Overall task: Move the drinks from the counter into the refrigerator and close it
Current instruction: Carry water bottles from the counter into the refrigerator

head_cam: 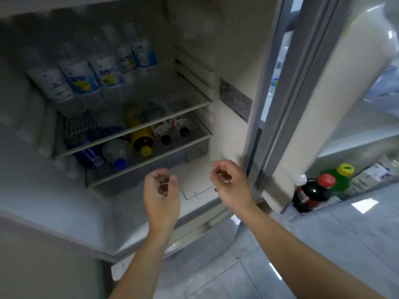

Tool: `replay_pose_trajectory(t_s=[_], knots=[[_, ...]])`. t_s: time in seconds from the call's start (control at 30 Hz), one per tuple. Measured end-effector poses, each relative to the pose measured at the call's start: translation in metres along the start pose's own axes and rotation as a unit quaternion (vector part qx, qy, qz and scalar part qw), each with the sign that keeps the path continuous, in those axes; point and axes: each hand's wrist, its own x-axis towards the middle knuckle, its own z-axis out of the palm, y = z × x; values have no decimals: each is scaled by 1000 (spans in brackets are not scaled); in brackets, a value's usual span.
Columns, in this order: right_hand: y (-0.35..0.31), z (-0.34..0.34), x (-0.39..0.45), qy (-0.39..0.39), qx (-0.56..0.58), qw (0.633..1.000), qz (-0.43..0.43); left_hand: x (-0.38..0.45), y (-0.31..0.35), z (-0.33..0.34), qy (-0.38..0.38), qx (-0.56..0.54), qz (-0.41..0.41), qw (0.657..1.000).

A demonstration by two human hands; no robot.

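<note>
Now your left hand (160, 190) and right hand (228, 182) hover loosely curled and empty before the open refrigerator (228, 117). Drinks crowd the lower shelf (151, 156); its right end is bare, the door (323, 104) beside.

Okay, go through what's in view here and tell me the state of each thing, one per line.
Refrigerator door: open.
Left hand: empty, fingers loosely curled.
Right hand: empty, fingers loosely curled.
Yellow-capped bottle: lying on the lower shelf.
Dark soda bottle: upright in door rack.
</note>
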Motion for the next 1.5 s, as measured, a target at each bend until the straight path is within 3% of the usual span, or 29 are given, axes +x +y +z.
replay_pose_trajectory(t_s=[0.27,0.53,0.7,1.07,1.23,1.5], knots=[[63,-115,-105,71,-8,991,112,-115,-49,63,-104,82,-57,990],[155,-237,-216,200,-12,933,299,-216,-109,93,-239,186,-148,942],[204,-291,-292,285,14,874,393,-254,-146,87,-285,304,-193,889],[236,-351,-425,415,69,724,546,-258,-200,89,-426,495,-289,701],[227,-350,-469,466,79,656,588,-247,-214,153,-518,492,-261,649],[229,-340,-516,511,120,571,631,-261,-202,291,-594,461,-220,621]])
